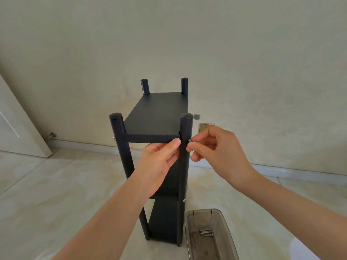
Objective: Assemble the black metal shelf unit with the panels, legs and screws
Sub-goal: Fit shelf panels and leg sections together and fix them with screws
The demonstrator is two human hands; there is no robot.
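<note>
- At far left, a white door stands ajar against the pale wall, with a small metal door stop low beside its edge.
- Left of centre, the near left leg of the black shelf unit rises upright from the tiled floor; a silver screw head shows on its outer side at the level of the top panel.
- The top panel lies flat between four legs, whose capped ends stand above it; two more panels sit lower in the frame.
- The left hand grips the unit just under the front edge of the top panel, thumb pressed on that edge next to the near right leg, fingers curled behind.
- On the outer side of that leg, the right hand pinches a silver screw between thumb and fingertips, its tip touching the leg at panel height.
- Lower on the same leg another screw head shows beside the middle panel.
- Behind the right hand, a wall socket plate and a small round fitting sit on the wall.
- At lower right, a clear grey plastic tray rests on the floor just beside the unit's foot, with a few loose screws inside.
</note>
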